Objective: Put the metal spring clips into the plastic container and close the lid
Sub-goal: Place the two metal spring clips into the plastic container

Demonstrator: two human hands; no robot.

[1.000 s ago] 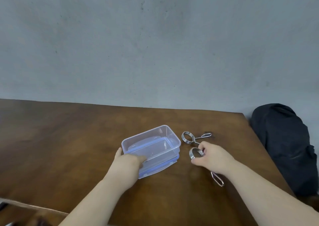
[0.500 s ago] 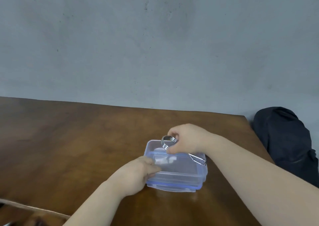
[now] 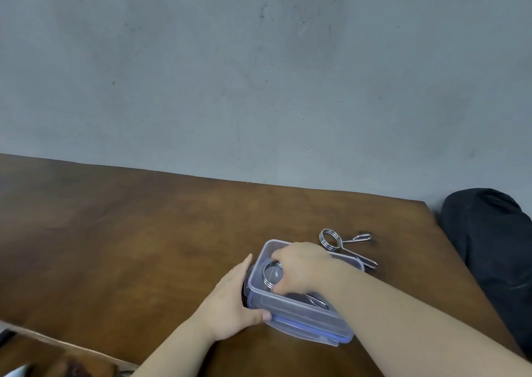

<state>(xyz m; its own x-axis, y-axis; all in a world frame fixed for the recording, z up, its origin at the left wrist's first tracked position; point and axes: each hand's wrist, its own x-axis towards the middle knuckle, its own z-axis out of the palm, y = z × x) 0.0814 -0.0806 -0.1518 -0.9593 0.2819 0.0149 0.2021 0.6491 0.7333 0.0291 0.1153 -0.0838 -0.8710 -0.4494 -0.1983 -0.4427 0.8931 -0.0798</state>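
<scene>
A clear plastic container (image 3: 299,313) with a blue seal sits on the brown table, resting on its lid (image 3: 313,335). My left hand (image 3: 230,301) grips the container's left end. My right hand (image 3: 302,264) reaches down into the container, fingers closed on a metal spring clip (image 3: 272,274) whose coil and handles lie inside. A second metal spring clip (image 3: 342,244) lies on the table just behind the container, to the right.
The wooden table (image 3: 129,247) ends at its right edge near a black bag (image 3: 495,247). A grey wall stands right behind the table. The near left corner shows a lower ledge with unclear objects.
My right hand picked one clip off the table, carried it over the container and lowered it inside. My left hand stayed on the container's left end, and the container has turned.
</scene>
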